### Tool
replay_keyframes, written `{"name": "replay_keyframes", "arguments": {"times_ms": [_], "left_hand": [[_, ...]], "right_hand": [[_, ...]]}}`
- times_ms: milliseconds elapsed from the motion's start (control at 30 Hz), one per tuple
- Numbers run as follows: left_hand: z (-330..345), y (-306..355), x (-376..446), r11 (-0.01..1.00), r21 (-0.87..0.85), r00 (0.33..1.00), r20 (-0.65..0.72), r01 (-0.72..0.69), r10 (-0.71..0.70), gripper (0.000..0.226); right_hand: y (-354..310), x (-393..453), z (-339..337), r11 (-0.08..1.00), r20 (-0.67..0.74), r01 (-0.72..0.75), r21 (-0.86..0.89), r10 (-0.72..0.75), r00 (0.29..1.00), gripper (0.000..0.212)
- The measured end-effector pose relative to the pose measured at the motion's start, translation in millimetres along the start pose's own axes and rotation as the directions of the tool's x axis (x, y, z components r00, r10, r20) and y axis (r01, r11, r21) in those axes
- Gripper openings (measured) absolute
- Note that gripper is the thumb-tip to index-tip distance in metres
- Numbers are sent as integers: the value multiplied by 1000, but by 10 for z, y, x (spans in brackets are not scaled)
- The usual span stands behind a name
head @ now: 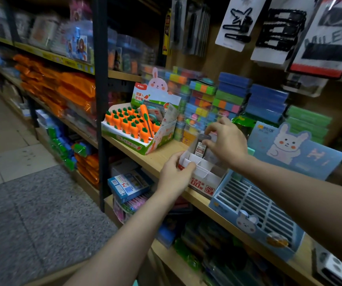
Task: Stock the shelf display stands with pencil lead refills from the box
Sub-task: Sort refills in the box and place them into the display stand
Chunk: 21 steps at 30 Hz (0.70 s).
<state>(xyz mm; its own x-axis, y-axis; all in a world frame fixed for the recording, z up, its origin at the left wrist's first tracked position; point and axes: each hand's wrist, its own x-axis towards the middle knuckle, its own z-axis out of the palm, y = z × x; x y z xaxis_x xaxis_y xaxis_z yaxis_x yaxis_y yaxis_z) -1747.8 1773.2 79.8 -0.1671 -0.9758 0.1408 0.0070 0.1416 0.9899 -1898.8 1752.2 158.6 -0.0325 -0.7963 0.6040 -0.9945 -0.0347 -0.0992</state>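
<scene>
A white display stand (204, 179) with red "HB 0.7" print and cardboard dividers sits on the wooden shelf (155, 155). My left hand (176, 174) grips the stand's near left corner, thumb over the rim. My right hand (225, 139) is above the stand's back compartments and pinches the top of a clear pencil lead refill case (200, 148) with a red and white label. The case stands upright, its lower end among the dividers.
A box of carrot-shaped items (133, 129) stands left of the stand. A blue bunny display stand (256, 215) with empty slots lies to the right. Stacks of coloured boxes (205, 104) fill the shelf's back. Hair clip cards (238, 23) hang above. Lower shelves hold packaged goods.
</scene>
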Motion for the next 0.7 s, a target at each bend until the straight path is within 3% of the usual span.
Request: {"name": "replay_keyframes", "arguments": {"times_ms": [67, 200, 300, 400, 467, 533, 600, 700], "left_hand": [[1, -1, 4, 1000, 1, 1000, 10, 1, -1, 31], [-46, -17, -152, 989, 131, 997, -34, -65, 70, 61], [-222, -161, -567, 981, 121, 983, -88, -150, 161, 43], [-491, -557, -1191, 987, 76, 962, -224, -144, 157, 18], [-661, -904, -1627, 997, 69, 937, -345, -21, 43, 15], [-806, -1286, -2052, 979, 45, 891, -423, 200, -163, 18], [-952, -1648, -2447, 916, 0, 816, -455, 401, -357, 23], [-1133, -2125, -2949, 757, -7, 659, -486, 653, -574, 17]], "right_hand": [[-5, -10, -40, 1000, 5, 18, -17, -18, 1000, 22], [-27, -110, -210, 999, 123, 41, -28, -38, 992, 34], [-130, -442, -404, 986, 36, 52, 157, -58, 998, 30], [-470, -1107, -498, 887, -44, 283, 365, -287, 957, 18], [-767, -1628, -405, 821, 106, 407, 400, -483, 869, 17], [-1032, -2120, -193, 821, 353, 393, 415, -543, 762, 19], [-1220, -2567, 104, 850, 551, 276, 449, -507, 663, 20], [-1254, -3178, 612, 910, 789, -50, 411, -328, 520, 19]]}}
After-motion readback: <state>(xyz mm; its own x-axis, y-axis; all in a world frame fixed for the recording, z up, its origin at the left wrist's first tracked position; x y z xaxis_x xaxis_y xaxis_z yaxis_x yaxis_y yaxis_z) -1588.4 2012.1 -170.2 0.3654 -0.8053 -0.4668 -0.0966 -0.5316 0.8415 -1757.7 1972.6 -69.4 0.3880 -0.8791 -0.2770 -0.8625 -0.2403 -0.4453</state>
